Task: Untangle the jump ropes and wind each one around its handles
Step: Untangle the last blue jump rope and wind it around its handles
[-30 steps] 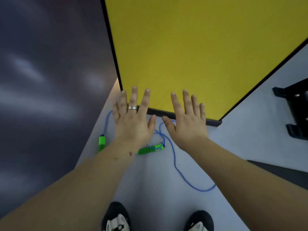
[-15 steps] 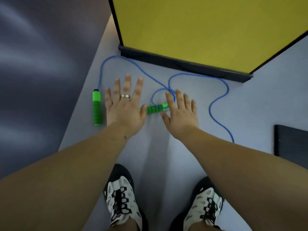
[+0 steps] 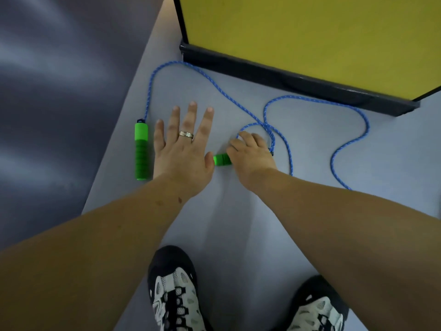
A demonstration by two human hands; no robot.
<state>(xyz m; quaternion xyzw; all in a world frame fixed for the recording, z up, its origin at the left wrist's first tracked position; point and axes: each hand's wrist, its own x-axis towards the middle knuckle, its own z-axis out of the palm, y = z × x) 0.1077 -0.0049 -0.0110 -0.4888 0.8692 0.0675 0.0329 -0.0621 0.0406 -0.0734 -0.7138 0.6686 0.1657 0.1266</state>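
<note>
1. Jump rope of blue braided cord (image 3: 207, 78) with two ribbed green foam handles lies on the pale grey floor (image 3: 238, 223), spread out ahead of both hands.
2. One green handle (image 3: 141, 151) lies just beside the little finger of the left hand (image 3: 182, 154), pointing the same way as the fingers, with its black cap at the far end where the cord leaves it.
3. That left hand is flat and spread, palm down, fingers straight and holding nothing; a silver ring (image 3: 186, 134) sits on one finger. Whether the palm actually touches the floor cannot be told.
4. A second green handle (image 3: 222, 160) lies crosswise between the two hands; only its end shows, close by the left thumb tip.
5. Curled over the rest of that handle is the right hand (image 3: 253, 154), fingers bent down around it in a grip, so the covered part is hidden.
6. From the first handle the cord runs forward past the left fingertips, bends near the corner of a yellow panel with a black base strip (image 3: 310, 44), then slants back to cross itself in a small loop just beyond the right knuckles.
7. A wider loop of cord curves off to the outer side of the right hand and runs back beneath the right forearm.
8. Two black-and-white mesh trainers (image 3: 175, 295) stand behind the wrists, at the near edge.
</note>
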